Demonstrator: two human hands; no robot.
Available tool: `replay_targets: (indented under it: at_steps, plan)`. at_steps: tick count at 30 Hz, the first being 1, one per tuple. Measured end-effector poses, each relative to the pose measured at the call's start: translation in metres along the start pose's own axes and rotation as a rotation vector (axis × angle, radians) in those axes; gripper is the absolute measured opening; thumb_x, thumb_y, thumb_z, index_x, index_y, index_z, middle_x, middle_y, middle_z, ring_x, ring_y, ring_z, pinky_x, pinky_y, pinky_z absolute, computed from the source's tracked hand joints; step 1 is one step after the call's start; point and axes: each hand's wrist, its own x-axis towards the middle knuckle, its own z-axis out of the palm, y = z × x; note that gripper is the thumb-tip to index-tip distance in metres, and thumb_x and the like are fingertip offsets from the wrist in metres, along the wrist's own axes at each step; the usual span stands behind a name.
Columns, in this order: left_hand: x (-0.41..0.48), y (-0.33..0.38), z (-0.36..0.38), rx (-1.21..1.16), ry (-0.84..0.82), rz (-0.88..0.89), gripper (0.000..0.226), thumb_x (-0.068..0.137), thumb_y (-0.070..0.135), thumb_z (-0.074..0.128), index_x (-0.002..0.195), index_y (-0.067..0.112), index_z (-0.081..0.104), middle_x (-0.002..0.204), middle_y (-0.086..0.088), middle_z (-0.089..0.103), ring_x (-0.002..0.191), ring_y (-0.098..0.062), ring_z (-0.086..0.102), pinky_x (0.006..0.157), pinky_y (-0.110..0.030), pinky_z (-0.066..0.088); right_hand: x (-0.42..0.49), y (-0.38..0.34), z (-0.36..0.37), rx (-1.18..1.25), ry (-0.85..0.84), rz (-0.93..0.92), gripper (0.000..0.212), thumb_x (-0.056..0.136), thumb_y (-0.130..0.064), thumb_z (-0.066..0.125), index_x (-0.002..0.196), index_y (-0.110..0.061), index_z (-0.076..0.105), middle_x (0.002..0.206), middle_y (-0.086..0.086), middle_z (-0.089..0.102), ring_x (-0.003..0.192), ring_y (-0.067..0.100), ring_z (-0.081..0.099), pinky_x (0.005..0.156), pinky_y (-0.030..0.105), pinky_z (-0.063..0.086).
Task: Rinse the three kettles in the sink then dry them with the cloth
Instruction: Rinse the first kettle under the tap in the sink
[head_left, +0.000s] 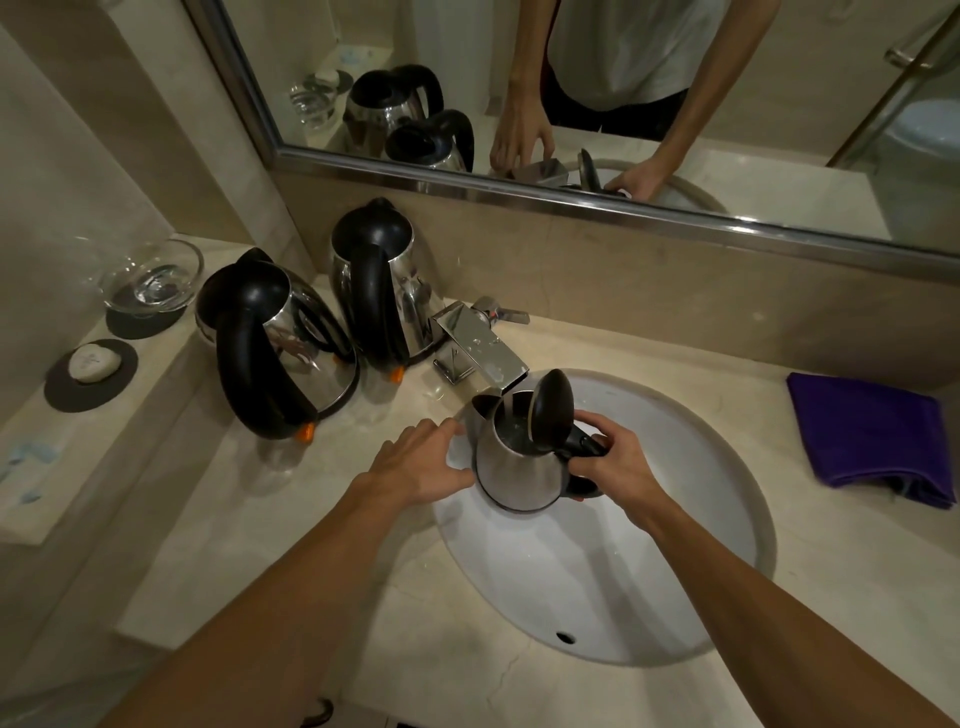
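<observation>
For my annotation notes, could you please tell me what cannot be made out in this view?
Head view:
- Whether water runs from the tap: any stream is too small and dim, partly behind the raised lid of the held kettle.
- Its handle: mostly covered by the right hand.
- Insides of the near counter kettle and far counter kettle: lids closed.

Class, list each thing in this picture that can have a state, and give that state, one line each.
Held kettle: upright over the sink, lid open.
Near kettle: on the counter, lid shut.
Far kettle: on the counter, lid shut.
Tap: no stream visible.
Cloth: folded, untouched.
Left hand: fingers straight, touching the held kettle's side.
Right hand: grips its handle.
</observation>
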Motion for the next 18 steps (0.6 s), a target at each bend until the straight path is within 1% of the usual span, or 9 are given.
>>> replay_targets:
  at_steps: [4, 8, 11, 15, 18]
  plan:
    - [-0.0001, 0.001, 0.0011, -0.014, -0.007, -0.002, 0.067, 0.084, 0.047, 0.061, 0.144, 0.033, 0.036, 0.14, -0.002, 0.044, 0.128, -0.025, 0.044, 0.102, -0.043, 0.04, 0.0018, 0.0022, 0.0007, -0.012, -0.005, -0.002, 0.07, 0.078, 0.011, 0.069, 0.133, -0.032, 0.061, 0.11, 0.012, 0.062, 0.094, 0.033, 0.067, 0.071, 0.051, 0.064]
    - [-0.0008, 0.0023, 0.0015, -0.011, -0.009, -0.002, 0.065, 0.084, 0.047, 0.06, 0.143, 0.033, 0.036, 0.14, -0.002, 0.045, 0.128, -0.026, 0.045, 0.102, -0.043, 0.04, 0.0031, 0.0042, 0.0001, -0.008, 0.001, 0.002, 0.07, 0.078, 0.011, 0.069, 0.133, -0.032, 0.06, 0.112, 0.01, 0.063, 0.097, 0.032, 0.066, 0.072, 0.052, 0.064]
    - [-0.001, 0.0021, 0.0016, -0.019, -0.008, -0.004, 0.065, 0.084, 0.046, 0.06, 0.143, 0.033, 0.036, 0.14, -0.002, 0.045, 0.127, -0.025, 0.045, 0.102, -0.043, 0.039, 0.0043, 0.0056, 0.001, -0.025, 0.005, 0.006, 0.07, 0.079, 0.01, 0.07, 0.135, -0.032, 0.059, 0.115, 0.009, 0.063, 0.1, 0.031, 0.066, 0.075, 0.05, 0.064]
    - [-0.002, 0.0016, 0.0028, -0.028, -0.015, -0.006, 0.064, 0.085, 0.047, 0.06, 0.143, 0.033, 0.036, 0.14, -0.001, 0.044, 0.129, -0.025, 0.044, 0.103, -0.042, 0.038, 0.0049, 0.0053, 0.0001, -0.035, 0.006, -0.001, 0.07, 0.079, 0.009, 0.07, 0.134, -0.033, 0.059, 0.114, 0.01, 0.064, 0.099, 0.03, 0.066, 0.074, 0.046, 0.065]
    - [-0.0033, 0.0013, 0.0034, -0.033, -0.023, -0.006, 0.063, 0.085, 0.045, 0.059, 0.143, 0.033, 0.036, 0.141, -0.001, 0.043, 0.13, -0.024, 0.042, 0.104, -0.042, 0.037, 0.0056, 0.0056, -0.0001, -0.037, 0.004, -0.006, 0.071, 0.078, 0.01, 0.07, 0.134, -0.032, 0.06, 0.112, 0.012, 0.064, 0.098, 0.032, 0.066, 0.074, 0.05, 0.064]
